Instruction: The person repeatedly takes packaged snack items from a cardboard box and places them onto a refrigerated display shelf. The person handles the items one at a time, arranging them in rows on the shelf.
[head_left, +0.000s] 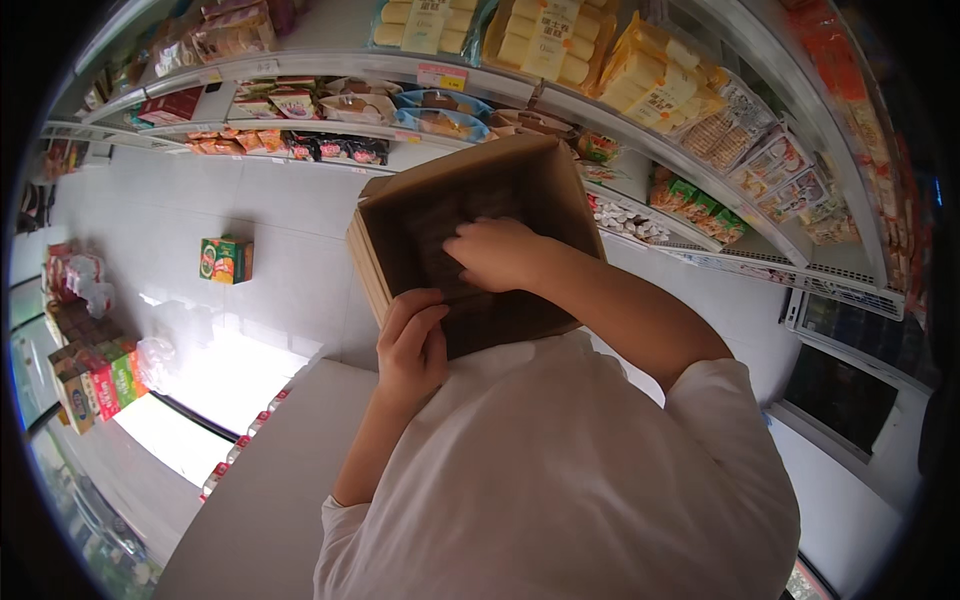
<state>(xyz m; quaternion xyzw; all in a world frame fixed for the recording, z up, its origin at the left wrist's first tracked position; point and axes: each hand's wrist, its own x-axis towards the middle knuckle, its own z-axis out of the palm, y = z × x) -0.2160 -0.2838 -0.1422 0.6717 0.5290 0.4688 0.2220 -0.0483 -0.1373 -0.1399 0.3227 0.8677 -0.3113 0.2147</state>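
Note:
A cardboard box with its top uncovered is up against my body, its inside in deep shadow. My left hand grips the near left rim, fingers curled over the edge. Inside the box reaches my right hand, its fingers partly spread above the dark bottom. Whether anything lies under those fingers cannot be made out.
Ahead curve store shelves with packaged rolls and snack bags. A small green carton sits on the tiled floor. More cartons stand at left. Beside me is a white counter with several bottles along its edge.

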